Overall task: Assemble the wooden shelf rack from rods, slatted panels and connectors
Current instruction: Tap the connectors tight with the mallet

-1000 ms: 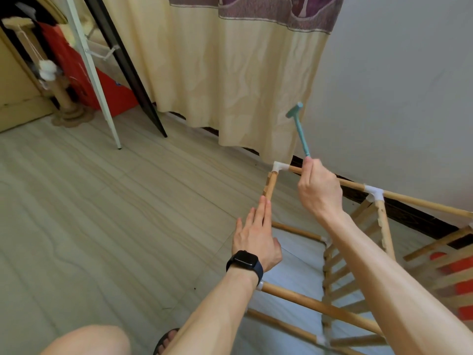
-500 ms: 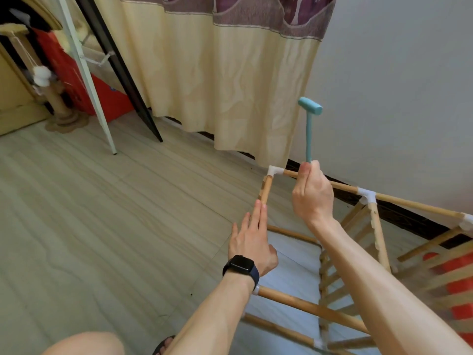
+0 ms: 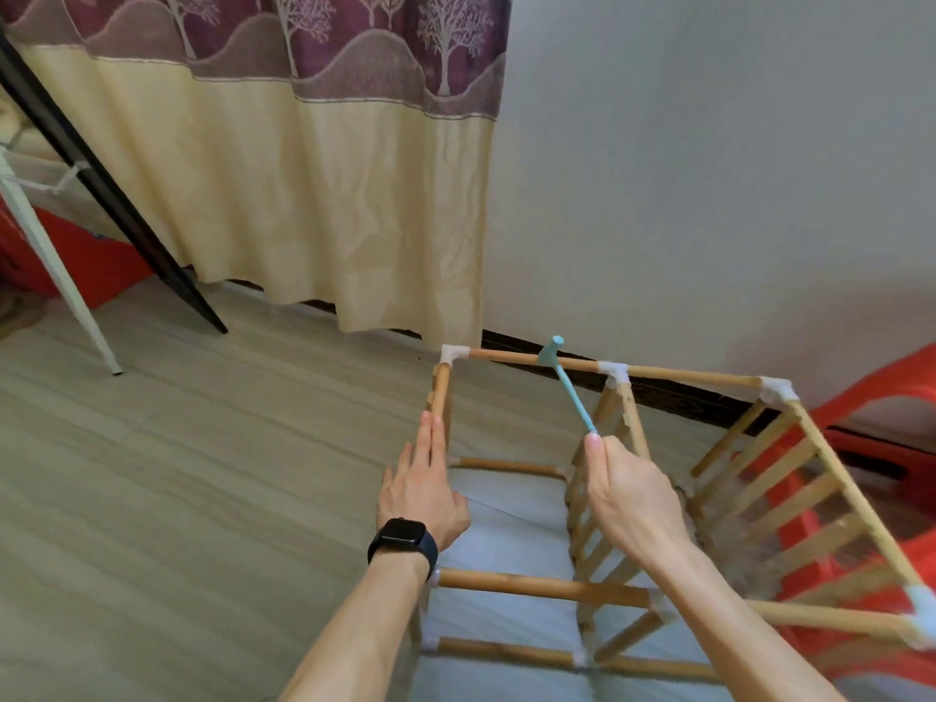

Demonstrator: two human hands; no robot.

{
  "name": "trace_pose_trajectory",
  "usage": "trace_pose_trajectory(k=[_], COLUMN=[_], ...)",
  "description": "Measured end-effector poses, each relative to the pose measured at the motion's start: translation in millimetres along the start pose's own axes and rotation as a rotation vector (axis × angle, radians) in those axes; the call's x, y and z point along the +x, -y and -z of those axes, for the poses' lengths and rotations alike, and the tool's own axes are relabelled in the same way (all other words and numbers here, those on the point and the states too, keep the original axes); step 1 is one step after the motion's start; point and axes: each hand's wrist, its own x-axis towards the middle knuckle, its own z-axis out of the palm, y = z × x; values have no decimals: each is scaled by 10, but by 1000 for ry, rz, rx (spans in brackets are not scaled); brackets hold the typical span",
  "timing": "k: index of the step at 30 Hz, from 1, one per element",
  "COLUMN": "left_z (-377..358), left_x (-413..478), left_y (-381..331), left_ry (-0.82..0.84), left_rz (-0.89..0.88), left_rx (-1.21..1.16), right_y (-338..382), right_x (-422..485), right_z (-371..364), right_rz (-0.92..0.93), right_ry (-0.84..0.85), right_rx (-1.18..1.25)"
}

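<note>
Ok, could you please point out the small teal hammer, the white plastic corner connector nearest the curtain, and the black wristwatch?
small teal hammer [image 3: 573, 398], head view, mid-handle.
white plastic corner connector [image 3: 453, 354], head view, its elbow.
black wristwatch [image 3: 402, 537], head view, its screen.

Curtain [image 3: 304, 184] (cream, maroon-topped), white wall [image 3: 709, 169]

A home room: at eleven o'clock a cream fabric curtain [image 3: 304, 195] with a purple tree-patterned top hangs to the pale wood-look floor [image 3: 177, 473]; a red plastic chair [image 3: 891, 392] sits at three.
</note>
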Motion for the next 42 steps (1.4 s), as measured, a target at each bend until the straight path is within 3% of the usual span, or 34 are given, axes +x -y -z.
trace_pose_trajectory(k=[3, 9, 14, 16, 19, 22, 24, 27, 29, 33, 37, 39, 42], left_z=[27, 112, 143, 154, -18, -199, -201, -58, 186, 760, 1029, 1003, 883], left_x=[12, -13, -264, -465, -814, -1008, -998, -874, -743, -402, 57, 254, 489], left_y=[1, -63, -183, -368, -681, -822, -829, -793, -787, -857, -966, -1010, -1071], left_ry=[0, -26, -92, -58, 73, -6, -17, 42, -39, -147, -214, -244, -315], left_rz=[2, -40, -308, -431, -544, -543, -539, -538, -546, -560, -442, -349, -287], left_rx=[-6, 81, 89, -4, 111, 203, 233, 188, 168, 124, 118, 133, 109], right_y=[-428, -1129, -1172, -1150, -1126, -1072, -1063, -1018, -874, -525, -361, -367, -563], right_x=[-415, -1007, -992, -959, -957, -967, -963, -893, -756, -266, 106, 40, -435], right_z=[155, 83, -90, -121, -106, -43, 2, 135, 319, 738, 898, 882, 607], right_rz=[-92, -186, -104, -61, -55, -60, -14, 67, 119, 132, 126, 135, 120], right_ry=[-120, -132, -381, -369, -369, -327, -211, -133, -121, -148, -322, -416, -360], right_rx=[99, -116, -209, -285, -258, -176, -216, -275, -194, 57, 250, 350, 420])
